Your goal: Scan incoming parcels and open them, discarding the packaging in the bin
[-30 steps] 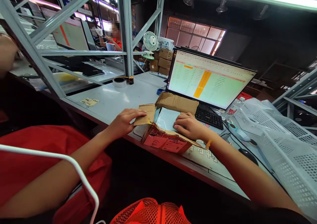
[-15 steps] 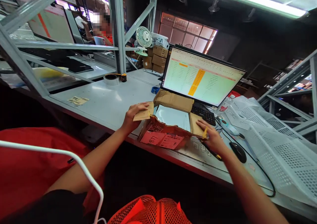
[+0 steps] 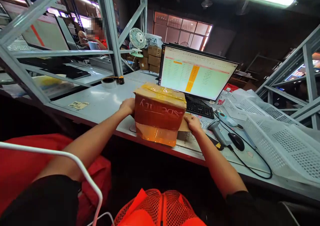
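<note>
A brown cardboard box (image 3: 160, 111) with yellow tape along its top stands tilted at the front edge of the table, its printed side towards me. What is inside it is hidden from this angle. At the box's left side is my left hand (image 3: 128, 106), closed on it, with the fingertips out of sight behind the cardboard. My right hand (image 3: 193, 122) pinches a flap low on the box's right side, thumb on top. Just beyond the box are a black keyboard (image 3: 198, 107) and a lit monitor (image 3: 197, 72).
To the right lie a grey handheld scanner (image 3: 218, 132), a black mouse (image 3: 236, 141) with its cable, and white perforated baskets (image 3: 282, 146). Tape rolls (image 3: 109, 82) and paper labels (image 3: 78, 105) are on the left of the table (image 3: 100, 109). A person (image 3: 98, 32) sits behind the metal frame.
The box has been tipped over, so its opening and flaps no longer face me and a taped face is up. Both hands moved with it, and the scanner has come into sight.
</note>
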A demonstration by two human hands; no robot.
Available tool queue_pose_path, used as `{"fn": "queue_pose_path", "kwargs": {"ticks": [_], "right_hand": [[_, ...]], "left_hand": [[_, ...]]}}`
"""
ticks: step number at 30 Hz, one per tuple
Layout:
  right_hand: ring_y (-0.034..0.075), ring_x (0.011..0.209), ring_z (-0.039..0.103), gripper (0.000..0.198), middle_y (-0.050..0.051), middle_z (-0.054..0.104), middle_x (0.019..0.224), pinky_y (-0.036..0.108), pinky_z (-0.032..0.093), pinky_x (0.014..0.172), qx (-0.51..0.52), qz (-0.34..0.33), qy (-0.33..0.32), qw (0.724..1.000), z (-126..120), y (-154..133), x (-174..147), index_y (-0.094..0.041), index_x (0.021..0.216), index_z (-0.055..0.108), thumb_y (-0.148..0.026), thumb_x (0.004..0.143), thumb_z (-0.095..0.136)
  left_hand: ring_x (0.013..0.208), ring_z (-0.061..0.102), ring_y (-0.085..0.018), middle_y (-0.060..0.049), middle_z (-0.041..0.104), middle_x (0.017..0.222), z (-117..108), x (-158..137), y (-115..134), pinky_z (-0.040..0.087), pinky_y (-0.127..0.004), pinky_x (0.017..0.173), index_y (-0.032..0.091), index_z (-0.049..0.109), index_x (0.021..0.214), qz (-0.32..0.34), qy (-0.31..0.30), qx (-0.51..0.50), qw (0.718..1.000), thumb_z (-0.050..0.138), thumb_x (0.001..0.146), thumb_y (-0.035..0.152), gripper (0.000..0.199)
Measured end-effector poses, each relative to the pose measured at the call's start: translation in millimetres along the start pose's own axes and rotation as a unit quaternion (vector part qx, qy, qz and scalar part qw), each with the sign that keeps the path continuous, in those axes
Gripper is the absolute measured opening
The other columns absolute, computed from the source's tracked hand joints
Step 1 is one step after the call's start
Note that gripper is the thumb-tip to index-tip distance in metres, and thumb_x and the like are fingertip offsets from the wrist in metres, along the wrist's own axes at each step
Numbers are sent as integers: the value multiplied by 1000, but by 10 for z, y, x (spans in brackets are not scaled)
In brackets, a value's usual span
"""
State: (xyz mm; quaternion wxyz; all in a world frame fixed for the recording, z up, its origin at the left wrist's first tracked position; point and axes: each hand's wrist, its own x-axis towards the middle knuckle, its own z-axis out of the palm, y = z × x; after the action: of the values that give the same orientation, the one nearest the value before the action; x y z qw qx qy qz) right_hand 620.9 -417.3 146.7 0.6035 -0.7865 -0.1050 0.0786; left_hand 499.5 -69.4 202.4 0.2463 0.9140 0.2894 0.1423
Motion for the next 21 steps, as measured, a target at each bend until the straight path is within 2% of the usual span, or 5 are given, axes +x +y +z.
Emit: {"fn": "queue_pose_path", "kwargs": {"ticks": [6,10,15,17,21], "right_hand": [[26,85,77,24,13,80,96,30,61,64,-30,-6,18,999,56,-96,204,-15,97,70,-36,88,66],[27,90,77,25,14,80,103,31,60,69,-89,-11,16,996,3,-109,259,-12,100,73,-33,87,69],[38,110,73,38,19,79,110,47,58,98,-174,-52,10,983,-169,-389,208,-9,110,77,-37,84,77],[38,132,62,56,20,71,135,53,46,116,-203,-169,47,963,-297,-681,143,-11,137,69,-45,92,72],[33,160,32,75,13,39,171,56,33,128,-248,-460,93,848,-330,-1191,-64,-24,168,37,-61,105,54]], "left_hand": [[122,68,-50,-31,73,125,-24,11,104,56,-47,89,12,78,116,-43,15,70,996,65,84,33,41],[118,70,-50,-30,74,123,52,38,88,56,-46,88,13,78,116,-34,14,89,995,69,81,36,43],[113,73,-45,-24,79,112,233,38,30,55,-39,84,18,80,111,-9,2,93,996,72,79,43,41],[112,73,-44,-24,79,111,273,53,24,55,-38,85,19,80,112,-1,6,93,996,71,81,44,42],[112,73,-43,-24,79,113,316,81,44,54,-38,86,18,80,113,10,6,90,996,71,82,43,40]]}}
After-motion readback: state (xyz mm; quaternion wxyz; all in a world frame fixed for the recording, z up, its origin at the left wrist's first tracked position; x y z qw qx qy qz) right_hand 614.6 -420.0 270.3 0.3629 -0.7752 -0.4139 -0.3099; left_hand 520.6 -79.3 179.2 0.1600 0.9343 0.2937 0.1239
